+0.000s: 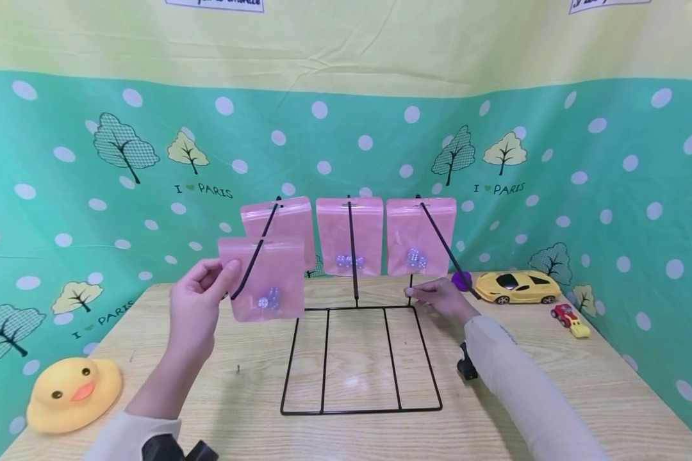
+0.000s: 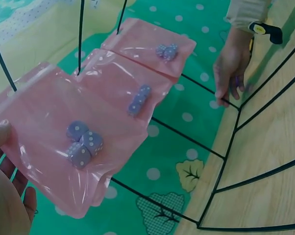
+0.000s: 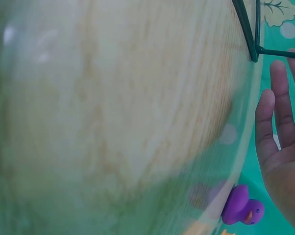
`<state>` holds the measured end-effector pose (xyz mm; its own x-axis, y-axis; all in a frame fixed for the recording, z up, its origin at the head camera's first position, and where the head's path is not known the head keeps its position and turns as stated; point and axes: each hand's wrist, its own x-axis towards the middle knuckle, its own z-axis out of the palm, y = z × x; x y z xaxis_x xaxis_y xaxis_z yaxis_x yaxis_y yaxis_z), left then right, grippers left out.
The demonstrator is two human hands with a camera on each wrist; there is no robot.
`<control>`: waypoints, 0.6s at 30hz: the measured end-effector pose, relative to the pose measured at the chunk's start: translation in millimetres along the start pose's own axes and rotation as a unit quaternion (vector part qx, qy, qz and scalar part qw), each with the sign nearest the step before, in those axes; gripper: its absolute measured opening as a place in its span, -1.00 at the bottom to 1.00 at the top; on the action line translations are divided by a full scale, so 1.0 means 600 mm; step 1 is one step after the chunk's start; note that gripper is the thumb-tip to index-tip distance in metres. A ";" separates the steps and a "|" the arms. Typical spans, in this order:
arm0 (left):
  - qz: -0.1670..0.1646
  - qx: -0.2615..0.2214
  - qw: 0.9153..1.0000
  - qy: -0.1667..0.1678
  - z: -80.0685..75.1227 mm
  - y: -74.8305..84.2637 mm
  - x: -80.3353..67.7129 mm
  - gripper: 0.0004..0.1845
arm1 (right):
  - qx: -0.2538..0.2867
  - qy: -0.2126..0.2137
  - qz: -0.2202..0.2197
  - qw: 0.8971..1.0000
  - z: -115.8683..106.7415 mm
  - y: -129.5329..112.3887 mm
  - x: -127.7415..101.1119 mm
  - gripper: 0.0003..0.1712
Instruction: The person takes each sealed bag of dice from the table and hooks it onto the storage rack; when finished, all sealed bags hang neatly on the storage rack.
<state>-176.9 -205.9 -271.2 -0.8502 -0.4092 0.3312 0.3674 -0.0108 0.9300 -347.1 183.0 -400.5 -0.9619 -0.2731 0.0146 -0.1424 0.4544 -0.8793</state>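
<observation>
My left hand (image 1: 198,298) pinches the left edge of a pink zip bag (image 1: 288,307) with several pale blue dice (image 2: 84,144) inside. The left prong (image 1: 248,269) of a black wire rack (image 1: 360,412) crosses in front of this bag from its top edge down. Three more pink bags hang farther back: one at the left, a middle bag (image 1: 348,230) and a right bag (image 1: 421,224), dice showing in the last two. Low on the rack's right upright, my right hand (image 1: 441,296) grips the wire with thumb and fingertips.
A yellow toy car (image 1: 519,287), a small red and yellow car (image 1: 571,320) and a purple toy duck (image 3: 243,205) stand at the right back. On the left front of the table lies a yellow duck (image 1: 75,394). A patterned cloth hangs behind.
</observation>
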 end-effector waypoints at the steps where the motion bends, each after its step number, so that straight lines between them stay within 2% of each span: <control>1: -0.001 0.003 1.000 0.006 0.002 -0.001 0.004 -0.94 | 0.000 0.000 0.001 1.000 0.000 0.000 0.000 -0.53; 8: 0.001 0.018 0.999 0.047 0.016 -0.008 0.029 -0.95 | 0.005 -0.002 0.001 1.000 -0.001 0.000 0.000 -0.54; 18: 0.012 0.059 0.997 0.050 0.029 -0.014 0.057 -0.90 | 0.003 -0.003 0.003 1.000 -0.002 0.001 0.001 -0.53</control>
<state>-215.8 -204.1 -265.0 -0.7975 -0.4979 0.3407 0.3342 0.1056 0.9366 -347.9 184.2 -400.6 -0.9612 -0.2757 0.0066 -0.1355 0.4514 -0.8820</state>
